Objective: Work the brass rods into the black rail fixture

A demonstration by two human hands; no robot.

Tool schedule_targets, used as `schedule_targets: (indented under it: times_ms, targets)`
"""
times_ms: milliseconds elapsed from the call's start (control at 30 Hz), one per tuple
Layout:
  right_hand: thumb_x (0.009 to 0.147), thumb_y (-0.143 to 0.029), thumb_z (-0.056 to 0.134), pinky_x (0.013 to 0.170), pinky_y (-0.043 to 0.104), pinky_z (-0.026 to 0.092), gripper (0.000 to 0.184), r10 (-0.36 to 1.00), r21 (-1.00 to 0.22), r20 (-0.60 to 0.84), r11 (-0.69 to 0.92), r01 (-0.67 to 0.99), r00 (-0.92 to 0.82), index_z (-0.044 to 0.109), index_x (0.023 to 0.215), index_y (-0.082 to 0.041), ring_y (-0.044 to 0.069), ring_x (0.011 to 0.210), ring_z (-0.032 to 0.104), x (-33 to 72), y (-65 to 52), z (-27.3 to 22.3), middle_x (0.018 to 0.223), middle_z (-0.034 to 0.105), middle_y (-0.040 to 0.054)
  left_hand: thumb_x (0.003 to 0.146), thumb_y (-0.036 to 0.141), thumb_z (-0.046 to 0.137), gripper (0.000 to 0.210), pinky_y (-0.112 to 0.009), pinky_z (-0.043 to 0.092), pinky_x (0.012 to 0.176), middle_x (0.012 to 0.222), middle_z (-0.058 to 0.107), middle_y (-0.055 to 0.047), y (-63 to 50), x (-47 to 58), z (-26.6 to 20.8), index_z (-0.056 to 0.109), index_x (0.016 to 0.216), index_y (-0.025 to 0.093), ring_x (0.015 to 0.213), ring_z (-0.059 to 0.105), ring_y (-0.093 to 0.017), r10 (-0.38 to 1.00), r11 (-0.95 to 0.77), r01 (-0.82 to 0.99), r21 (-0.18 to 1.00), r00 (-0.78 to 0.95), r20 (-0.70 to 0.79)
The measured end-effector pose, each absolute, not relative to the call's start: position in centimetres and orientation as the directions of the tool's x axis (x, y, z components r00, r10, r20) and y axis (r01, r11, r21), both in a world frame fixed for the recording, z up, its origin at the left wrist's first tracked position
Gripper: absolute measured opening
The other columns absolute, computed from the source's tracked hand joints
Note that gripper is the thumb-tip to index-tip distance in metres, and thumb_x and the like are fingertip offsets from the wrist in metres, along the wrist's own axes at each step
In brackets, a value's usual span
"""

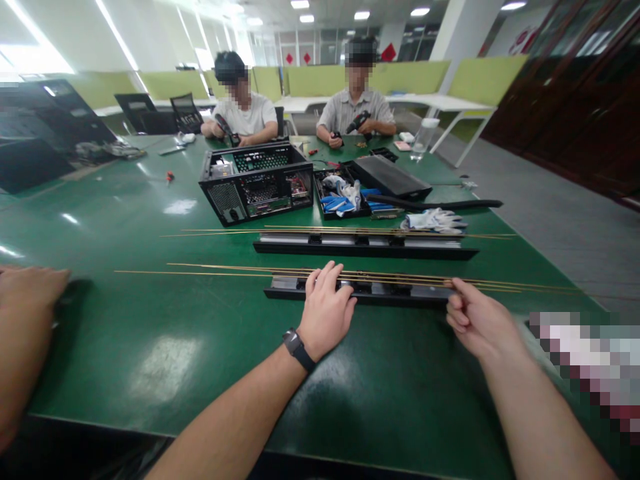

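My left hand (327, 307), with a dark watch on its wrist, lies over the middle of the near black rail (383, 300). Its fingers stretch out across the thin brass-coloured rods (225, 267) along that rail, touching them. At the rail's right end, the thumb and forefinger of my right hand (470, 310) are pinched on a thin rod (493, 285); the other fingers curl in. Behind lies a second, parallel black rail (365, 251) with a silvery strip, dark blocks and more thin rods (220, 231) along its top.
An opened black computer case (255, 187) stands on the green table (150, 313). Right of it are a tray of gloves (343, 197), a black panel (393, 175) and more gloves (435, 221). Another person's arm (25, 313) enters at left. Two people across hold power drills.
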State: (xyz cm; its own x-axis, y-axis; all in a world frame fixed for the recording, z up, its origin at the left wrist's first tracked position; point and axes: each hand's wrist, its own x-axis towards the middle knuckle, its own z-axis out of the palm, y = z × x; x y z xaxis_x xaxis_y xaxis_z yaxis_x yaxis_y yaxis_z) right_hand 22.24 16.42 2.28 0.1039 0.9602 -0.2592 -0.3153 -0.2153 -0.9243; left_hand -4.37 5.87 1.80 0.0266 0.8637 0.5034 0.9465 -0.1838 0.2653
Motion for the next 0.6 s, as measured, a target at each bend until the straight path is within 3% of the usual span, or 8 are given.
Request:
schedule_targets:
  times_ms: [600]
  targets:
    - [0.083, -0.034, 0.079, 0.026, 0.015, 0.019, 0.022, 0.952, -0.897, -0.301, -0.263, -0.356, 0.057, 0.064, 0.085, -0.017, 0.003, 0.029, 0.029, 21.72, 15.89, 2.51, 0.048, 0.048, -0.0078, 0.098, 0.028, 0.058, 0.019, -0.056, 0.033, 0.119, 0.146, 0.057, -0.015, 5.82, -4.4, 1.95, 0.075, 0.104, 0.022, 0.146, 0.044, -0.033, 0.855, -0.199, 0.951, 0.236, 0.051, 0.516]
